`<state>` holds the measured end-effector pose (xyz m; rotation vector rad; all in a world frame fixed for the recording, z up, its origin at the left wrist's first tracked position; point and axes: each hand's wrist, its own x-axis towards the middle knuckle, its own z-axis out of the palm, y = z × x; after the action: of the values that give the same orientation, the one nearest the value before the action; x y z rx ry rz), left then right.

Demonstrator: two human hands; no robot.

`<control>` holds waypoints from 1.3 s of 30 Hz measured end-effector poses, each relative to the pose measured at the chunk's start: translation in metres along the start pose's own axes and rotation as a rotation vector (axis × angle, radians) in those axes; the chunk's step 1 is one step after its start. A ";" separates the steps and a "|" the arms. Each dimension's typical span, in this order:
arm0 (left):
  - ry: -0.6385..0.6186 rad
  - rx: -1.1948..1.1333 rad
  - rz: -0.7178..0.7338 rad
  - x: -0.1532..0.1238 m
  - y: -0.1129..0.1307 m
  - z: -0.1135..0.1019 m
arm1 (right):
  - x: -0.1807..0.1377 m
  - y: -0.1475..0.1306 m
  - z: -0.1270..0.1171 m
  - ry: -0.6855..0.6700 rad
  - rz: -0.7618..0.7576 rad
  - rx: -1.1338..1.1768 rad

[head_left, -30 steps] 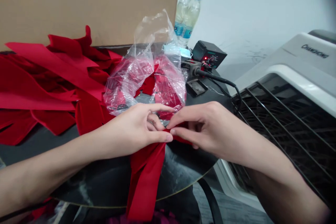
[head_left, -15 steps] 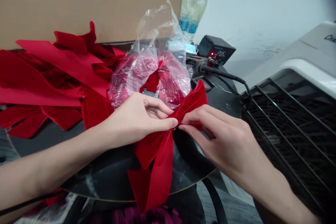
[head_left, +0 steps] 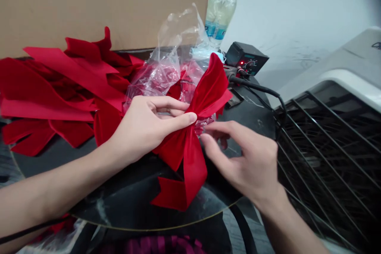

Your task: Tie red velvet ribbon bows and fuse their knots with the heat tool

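A red velvet ribbon bow [head_left: 208, 85] is pinched at its gathered middle between the thumb and fingers of my left hand [head_left: 149, 121]. One loop stands up to the right, and the ribbon tails hang down over the table's near side. Just right of the bow's middle is my right hand [head_left: 244, 154], with thumb and index finger slightly apart and nothing visible between them. Behind the bow lies a clear plastic bag [head_left: 166, 67] with red pieces in it, partly hidden by the bow and my left hand.
Red velvet ribbon pieces [head_left: 59, 83] are heaped at the left of the round dark table [head_left: 125, 202]. A cardboard box [head_left: 104, 0] stands behind. Two bottles [head_left: 218, 16] and a black control box with a lit red light [head_left: 247, 57] are at the back. At right is a black wire grille [head_left: 333, 147].
My left hand has lifted and turned the bow, so its upper loop now stands higher. My right hand has let go of the bow and moved slightly down and away.
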<state>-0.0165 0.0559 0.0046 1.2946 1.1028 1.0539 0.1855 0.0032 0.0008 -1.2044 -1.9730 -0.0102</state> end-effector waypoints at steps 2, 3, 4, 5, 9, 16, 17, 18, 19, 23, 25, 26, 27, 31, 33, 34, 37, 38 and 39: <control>0.006 0.026 0.013 0.000 0.000 0.000 | 0.001 -0.010 0.008 -0.004 0.038 0.030; 0.008 0.030 0.012 0.000 0.000 0.001 | 0.002 -0.013 0.011 0.000 0.046 0.037; 0.008 0.031 0.006 0.001 0.000 0.001 | 0.003 -0.014 0.014 0.001 0.054 0.043; 0.006 0.028 -0.003 0.001 0.000 0.001 | 0.003 -0.015 0.016 0.003 0.065 0.051; -0.013 -0.021 -0.076 0.003 0.002 0.001 | 0.003 -0.016 0.021 0.002 0.302 0.227; -0.092 -0.080 -0.156 0.003 0.006 -0.001 | -0.002 -0.018 0.020 -0.171 0.843 0.771; -0.099 -0.083 -0.125 0.004 0.006 -0.002 | -0.003 -0.017 0.018 -0.209 0.848 0.804; -0.101 -0.082 -0.092 0.004 0.006 -0.003 | -0.005 -0.018 0.016 -0.249 0.849 0.825; -0.092 -0.077 -0.058 0.005 0.006 -0.004 | -0.008 -0.018 0.013 -0.297 0.845 0.835; -0.074 -0.052 0.013 0.005 0.006 -0.004 | -0.020 -0.025 -0.001 -0.532 0.812 0.772; -0.109 -0.074 -0.003 0.003 0.006 -0.002 | -0.026 -0.029 -0.010 -0.687 0.796 0.698; -0.125 -0.088 -0.012 0.002 0.006 -0.002 | -0.028 -0.030 -0.016 -0.771 0.776 0.641; -0.133 -0.097 -0.018 0.002 0.006 -0.001 | -0.029 -0.032 -0.022 -0.865 0.727 0.574; -0.105 -0.091 -0.005 -0.001 0.008 -0.001 | -0.028 -0.032 -0.050 -1.068 0.314 0.303; -0.077 -0.056 0.009 -0.002 0.011 -0.001 | -0.020 -0.027 -0.060 -0.890 0.229 0.277; -0.069 -0.040 0.013 -0.002 0.012 0.000 | -0.015 -0.023 -0.062 -0.717 0.214 0.244; -0.094 -0.038 -0.005 -0.004 0.014 0.003 | 0.003 -0.012 -0.058 -0.190 0.075 -0.021; -0.109 -0.045 -0.016 -0.004 0.014 0.003 | 0.008 -0.009 -0.054 -0.109 0.005 -0.111; -0.118 -0.049 -0.023 -0.005 0.013 0.004 | 0.012 -0.006 -0.049 -0.087 -0.060 -0.178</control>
<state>-0.0134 0.0509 0.0173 1.2860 0.9950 0.9697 0.2089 -0.0105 0.0444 -1.2767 -2.1193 -0.1703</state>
